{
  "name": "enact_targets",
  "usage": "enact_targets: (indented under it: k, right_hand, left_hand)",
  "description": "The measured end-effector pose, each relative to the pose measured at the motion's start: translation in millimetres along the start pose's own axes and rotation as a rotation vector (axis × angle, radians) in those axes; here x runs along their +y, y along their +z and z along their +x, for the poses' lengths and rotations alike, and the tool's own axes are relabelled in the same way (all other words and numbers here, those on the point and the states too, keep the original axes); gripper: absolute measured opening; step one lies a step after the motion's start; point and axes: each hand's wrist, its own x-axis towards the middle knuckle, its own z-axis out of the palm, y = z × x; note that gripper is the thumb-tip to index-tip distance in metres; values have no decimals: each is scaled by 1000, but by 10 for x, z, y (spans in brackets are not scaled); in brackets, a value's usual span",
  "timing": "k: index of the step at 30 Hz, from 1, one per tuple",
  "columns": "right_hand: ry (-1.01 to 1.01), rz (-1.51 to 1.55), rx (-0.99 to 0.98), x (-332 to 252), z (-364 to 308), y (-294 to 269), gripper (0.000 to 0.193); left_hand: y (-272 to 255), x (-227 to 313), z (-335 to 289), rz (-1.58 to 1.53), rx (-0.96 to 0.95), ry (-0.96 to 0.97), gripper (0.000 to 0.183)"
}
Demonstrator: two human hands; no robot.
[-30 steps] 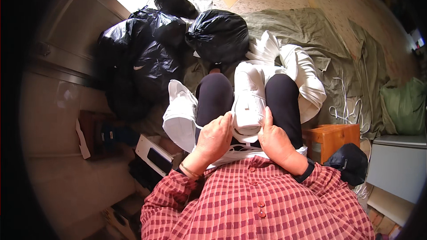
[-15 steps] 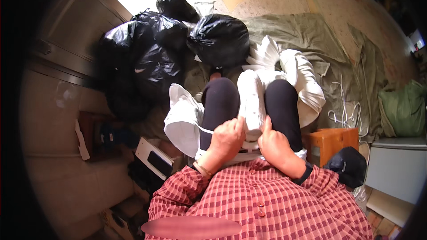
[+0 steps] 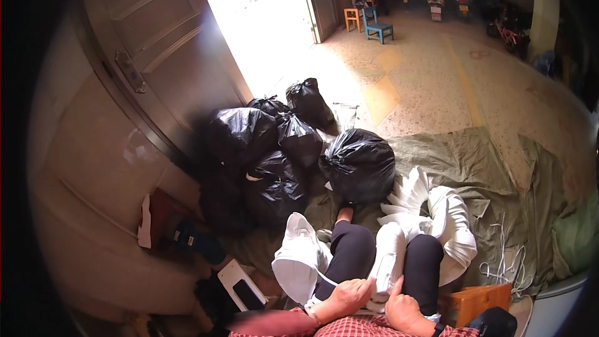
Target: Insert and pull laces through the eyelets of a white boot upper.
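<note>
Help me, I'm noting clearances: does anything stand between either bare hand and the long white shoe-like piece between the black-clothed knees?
Nothing visible does; left hand and right hand flank the white shoe-like piece at its near end.

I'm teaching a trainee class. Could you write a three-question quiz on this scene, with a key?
1. True or false: the left grip and right grip are at the near end of the long white shoe-shaped piece, which lies between the black-trousered knees.

2. What stands beside the small blue chair?
A) An orange wooden stool
B) A green bag
C) A black plastic bag

3. In the picture, on which side of the curved stack of white pieces is the heap of shiny black plastic bags?

Key: 1 true; 2 A; 3 left.
</note>
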Motion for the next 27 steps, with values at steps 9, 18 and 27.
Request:
enact_targets:
  k: [9,18,27]
  right_hand:
    - [31,296,-60,88,-2,-423,68]
    - [259,731,-143,221,-58,-819,64]
    - [144,593,-47,171,-421,-752,11]
  left_hand:
    - [-37,-116,66,-66,-91,20,45]
    - [-199,-275,253,-363,-277,6,42]
    - [-188,244,167,-189,-423,212,20]
